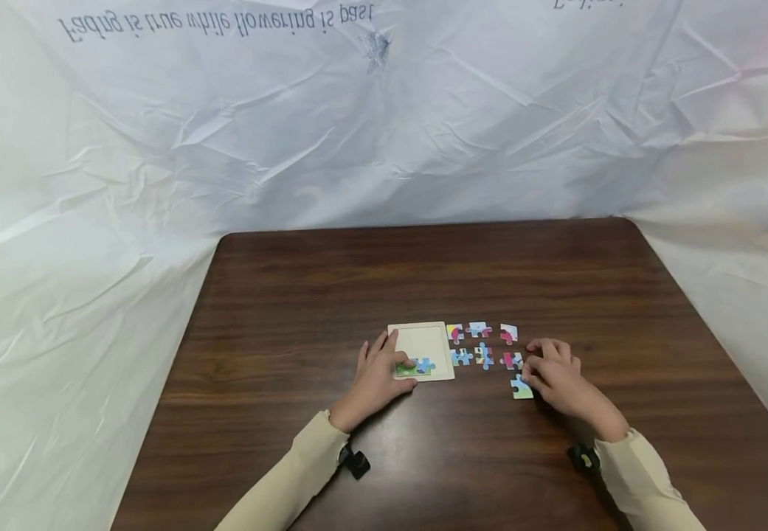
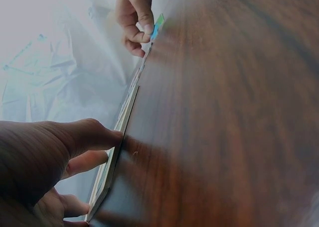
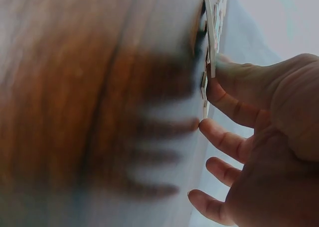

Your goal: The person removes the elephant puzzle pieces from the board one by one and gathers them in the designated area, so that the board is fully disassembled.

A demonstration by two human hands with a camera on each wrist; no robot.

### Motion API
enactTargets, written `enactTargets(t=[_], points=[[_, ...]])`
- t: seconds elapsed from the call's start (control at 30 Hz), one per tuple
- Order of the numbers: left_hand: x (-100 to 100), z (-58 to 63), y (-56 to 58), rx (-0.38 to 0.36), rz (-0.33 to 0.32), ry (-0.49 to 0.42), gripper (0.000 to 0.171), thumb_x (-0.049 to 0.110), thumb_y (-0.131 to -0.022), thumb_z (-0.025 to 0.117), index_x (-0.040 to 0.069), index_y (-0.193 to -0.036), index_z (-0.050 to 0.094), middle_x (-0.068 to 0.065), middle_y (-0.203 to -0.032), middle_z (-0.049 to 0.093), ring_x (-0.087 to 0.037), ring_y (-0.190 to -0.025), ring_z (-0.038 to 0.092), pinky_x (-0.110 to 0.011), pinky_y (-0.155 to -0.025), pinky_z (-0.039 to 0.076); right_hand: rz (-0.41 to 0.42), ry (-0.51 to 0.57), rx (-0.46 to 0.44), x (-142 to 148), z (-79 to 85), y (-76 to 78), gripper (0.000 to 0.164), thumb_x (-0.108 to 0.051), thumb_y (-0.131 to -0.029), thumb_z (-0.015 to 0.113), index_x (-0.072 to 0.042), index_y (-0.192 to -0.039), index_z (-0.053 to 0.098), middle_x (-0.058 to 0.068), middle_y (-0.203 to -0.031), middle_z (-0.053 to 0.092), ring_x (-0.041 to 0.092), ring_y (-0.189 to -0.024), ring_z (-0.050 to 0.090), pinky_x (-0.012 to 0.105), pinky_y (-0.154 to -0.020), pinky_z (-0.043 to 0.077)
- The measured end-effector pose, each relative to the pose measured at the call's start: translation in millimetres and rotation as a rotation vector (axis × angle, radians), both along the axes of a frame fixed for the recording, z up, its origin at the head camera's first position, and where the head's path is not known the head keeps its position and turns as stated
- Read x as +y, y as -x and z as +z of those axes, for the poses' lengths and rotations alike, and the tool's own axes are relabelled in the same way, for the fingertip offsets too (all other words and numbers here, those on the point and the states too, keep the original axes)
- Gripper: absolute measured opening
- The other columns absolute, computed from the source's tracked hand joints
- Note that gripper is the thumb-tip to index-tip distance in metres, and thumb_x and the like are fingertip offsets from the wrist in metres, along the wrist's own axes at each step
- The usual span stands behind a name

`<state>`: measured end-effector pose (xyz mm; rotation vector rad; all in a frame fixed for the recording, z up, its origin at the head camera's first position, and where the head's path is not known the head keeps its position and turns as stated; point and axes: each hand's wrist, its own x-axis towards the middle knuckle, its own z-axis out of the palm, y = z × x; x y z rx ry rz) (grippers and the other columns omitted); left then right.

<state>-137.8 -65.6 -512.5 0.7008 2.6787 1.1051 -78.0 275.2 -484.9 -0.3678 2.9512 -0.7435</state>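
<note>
Puzzle piece [image 1: 522,389] tilted, pinched between right fingers [image 3: 225,139]; left fingers [image 2: 87,163] spread, touching tray [image 1: 418,341].

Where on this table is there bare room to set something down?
Bare tabletop lies beyond the tray toward the sheeting, left of the left hand, and between the sleeves. Crowded: the strip from the tray to the right hand, dotted with loose puzzle pieces.

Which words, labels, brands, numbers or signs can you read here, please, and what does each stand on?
"Fading is true while flowering is past": on the white sheet, letters looking flipped.
Second text, upper right of the same sheet: cut off by the picture's edge, too incomplete to read.
Puzzle pieces and wooden tray: none readable.
</note>
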Motion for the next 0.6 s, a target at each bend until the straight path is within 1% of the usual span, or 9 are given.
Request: enactTargets(t=[0.37,0.47,0.6], points=[[-0.9,-1.4,0.5,-0.006,0.0,-0.005,0.015,0.024,-0.086,0.082,0.016,-0.099,0.078,-0.021,-0.16,0.03,-0.041,-0.15,0.019,-0.067,-0.115,0.005,-0.014,-0.009,-0.005,-2.3,-4.6,1.5,0.025,-0.005,-0.094,0.069,-0.018,-0.075,0.057,0.03,-0.128,0.045,0.06,-0.124,0.024,0.076,-0.087,0.024],[-1.4,-0.3,0.0,-0.007,-0.003,-0.006,0.016,0.024,-0.086,0.082,0.016,-0.099,0.078,-0.021,-0.16,0.03,-0.041,-0.15,0.019,-0.067,-0.115,0.005,-0.025,-0.019,-0.007,-3.6,-5.4,1.8,0.025,-0.006,-0.094,0.069,-0.017,-0.075,0.057,0.029,-0.128,0.044,0.06,-0.124,0.024,0.077,-0.087,0.024],[-1.5,0.2,-1.2,-0.002,-0.01,-0.011,0.015,0.025,-0.086,0.082,0.017,-0.099,0.078,-0.022,-0.16,0.03,-0.042,-0.15,0.019,-0.067,-0.115,0.004,-0.036,-0.024,-0.001,-3.7,-6.1,0.5,0.025,-0.005,-0.094,0.069,-0.017,-0.075,0.058,0.028,-0.127,0.045,0.058,-0.124,0.025,0.074,-0.086,0.025]])
